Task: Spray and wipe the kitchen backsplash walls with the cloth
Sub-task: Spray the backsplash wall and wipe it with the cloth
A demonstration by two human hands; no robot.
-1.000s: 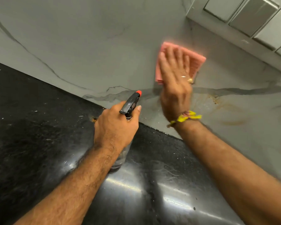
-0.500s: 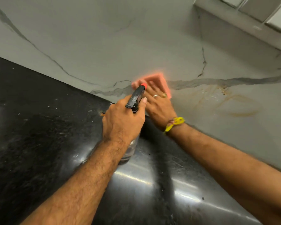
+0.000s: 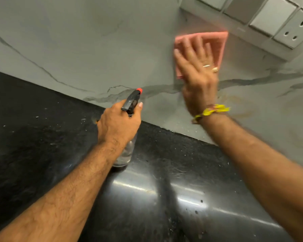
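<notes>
Since half a second ago, right hand (image 3: 198, 74) and pink cloth (image 3: 217, 42) have travelled from the wall's foot up the backsplash (image 3: 87, 46), now just below the switch plate (image 3: 269, 21). Fingers lie flat, pressing cloth to marble (motion-blurred). Left hand (image 3: 118, 124) grips the spray bottle (image 3: 129, 105), whose base rests on the black counter (image 3: 33, 137).

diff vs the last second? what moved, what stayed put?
The right hand, fingers flat on the pink cloth, swept down the backsplash to the counter edge half a second ago and is now back up near the switch panel. Nothing was taken hold of or let go. The left hand still grips the spray bottle, standing on the black countertop.
</notes>
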